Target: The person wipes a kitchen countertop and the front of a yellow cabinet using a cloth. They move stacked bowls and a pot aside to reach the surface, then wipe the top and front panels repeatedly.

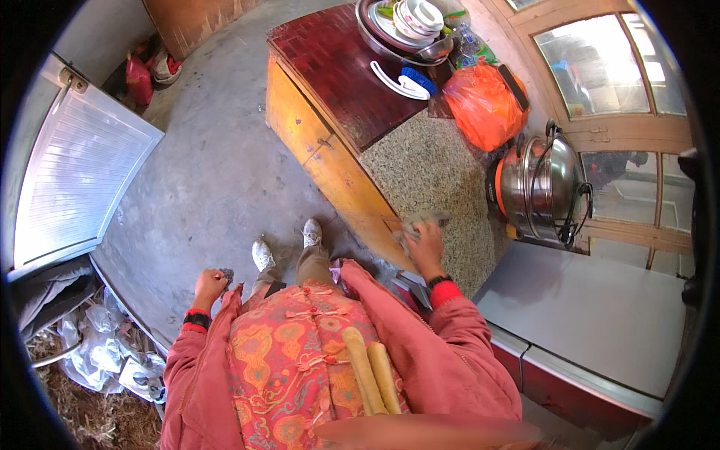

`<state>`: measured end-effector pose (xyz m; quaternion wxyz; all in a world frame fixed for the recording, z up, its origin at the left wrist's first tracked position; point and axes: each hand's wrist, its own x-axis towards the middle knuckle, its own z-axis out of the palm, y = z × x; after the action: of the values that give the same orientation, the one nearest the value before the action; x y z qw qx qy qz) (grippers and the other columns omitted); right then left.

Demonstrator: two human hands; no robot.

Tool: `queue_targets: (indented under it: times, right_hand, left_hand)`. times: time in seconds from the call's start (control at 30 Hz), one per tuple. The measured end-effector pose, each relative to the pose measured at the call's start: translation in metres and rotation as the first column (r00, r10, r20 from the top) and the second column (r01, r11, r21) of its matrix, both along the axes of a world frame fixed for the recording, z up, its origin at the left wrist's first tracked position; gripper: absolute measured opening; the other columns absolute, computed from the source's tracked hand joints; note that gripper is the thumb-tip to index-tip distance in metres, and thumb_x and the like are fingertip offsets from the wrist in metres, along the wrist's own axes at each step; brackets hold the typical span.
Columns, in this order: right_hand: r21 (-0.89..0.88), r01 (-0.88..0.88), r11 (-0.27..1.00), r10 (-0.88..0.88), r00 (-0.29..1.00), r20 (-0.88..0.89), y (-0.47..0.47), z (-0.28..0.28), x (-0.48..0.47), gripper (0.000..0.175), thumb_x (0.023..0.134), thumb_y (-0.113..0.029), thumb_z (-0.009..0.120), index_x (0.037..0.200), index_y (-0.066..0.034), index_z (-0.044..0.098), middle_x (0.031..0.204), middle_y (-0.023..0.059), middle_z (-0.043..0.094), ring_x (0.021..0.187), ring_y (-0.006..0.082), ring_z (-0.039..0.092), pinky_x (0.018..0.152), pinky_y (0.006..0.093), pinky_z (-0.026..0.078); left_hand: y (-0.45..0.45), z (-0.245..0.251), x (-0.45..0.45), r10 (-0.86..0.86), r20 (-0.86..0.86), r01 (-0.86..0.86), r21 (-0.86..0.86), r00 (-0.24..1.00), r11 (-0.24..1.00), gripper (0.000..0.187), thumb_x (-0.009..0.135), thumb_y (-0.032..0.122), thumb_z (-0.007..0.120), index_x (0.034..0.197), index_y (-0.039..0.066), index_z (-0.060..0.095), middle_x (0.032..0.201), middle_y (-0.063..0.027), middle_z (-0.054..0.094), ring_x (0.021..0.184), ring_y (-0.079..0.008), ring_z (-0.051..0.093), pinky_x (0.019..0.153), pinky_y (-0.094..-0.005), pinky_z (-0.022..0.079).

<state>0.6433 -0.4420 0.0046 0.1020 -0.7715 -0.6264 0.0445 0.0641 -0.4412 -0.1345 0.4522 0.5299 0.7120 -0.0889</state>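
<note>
My right hand is over the near edge of a speckled stone slab on a wooden cabinet, closed on a grey cloth that spreads beyond the fingers and looks blurred. Low at my left side, my left hand holds a dark grey, textured scouring pad, partly hidden by the fingers. Farther along the cabinet top lie a white-handled brush with blue bristles and a curved white piece beside it.
A steel pot on an orange-edged base and an orange plastic bag line the window side. Stacked bowls stand at the cabinet's far end. A white-topped appliance is at the right, an open metal door at the left.
</note>
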Motion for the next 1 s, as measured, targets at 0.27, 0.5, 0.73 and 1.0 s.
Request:
queue_targets:
  times: [0.27,0.5,0.73,1.0]
  right_hand:
    - [0.097,-0.24,0.966,0.238,0.971,0.034,0.153,-0.031,-0.062,0.03,0.068,-0.023,0.077,0.093,-0.018,0.06,0.108,0.0082,0.055,0.1,0.031,0.052,0.081,0.0425,0.045]
    - [-0.065,0.039,0.997,-0.033,0.995,0.094,-0.034,-0.001,0.017,0.035,0.064,-0.02,0.078,0.094,-0.017,0.06,0.11,0.0093,0.053,0.102,0.0334,0.051,0.084,0.0438,0.044]
    - [0.023,-0.15,0.988,0.146,0.982,0.124,0.056,-0.025,-0.015,0.034,0.066,-0.025,0.078,0.094,-0.0173,0.06,0.106,0.0084,0.053,0.1,0.0327,0.05,0.08,0.0438,0.045]
    - [0.065,-0.129,0.99,0.128,0.992,0.023,0.116,-0.027,-0.047,0.036,0.066,-0.026,0.077,0.097,-0.0212,0.06,0.111,0.0049,0.054,0.101,0.0293,0.052,0.077,0.0437,0.047]
  left_hand:
    - [0.002,0.018,-0.005,0.011,-0.122,-0.011,0.006,0.992,1.0,0.023,0.067,0.026,0.064,0.083,0.012,0.072,0.084,-0.0141,0.068,0.081,-0.0321,0.066,0.072,-0.0413,0.052]
    - [0.011,0.013,0.035,0.0,0.012,-0.003,0.192,1.0,0.981,0.026,0.069,0.029,0.066,0.087,0.012,0.072,0.093,-0.0144,0.066,0.088,-0.0312,0.065,0.076,-0.0415,0.051]
    - [-0.004,0.015,0.021,0.018,-0.016,-0.016,0.107,1.0,0.994,0.026,0.069,0.028,0.066,0.089,0.012,0.072,0.096,-0.0144,0.066,0.09,-0.0302,0.064,0.078,-0.0404,0.051]
    - [0.044,0.024,0.027,-0.112,-0.076,0.123,0.159,0.991,0.979,0.028,0.069,0.028,0.067,0.091,0.012,0.072,0.097,-0.0139,0.067,0.091,-0.0298,0.065,0.079,-0.0405,0.051]
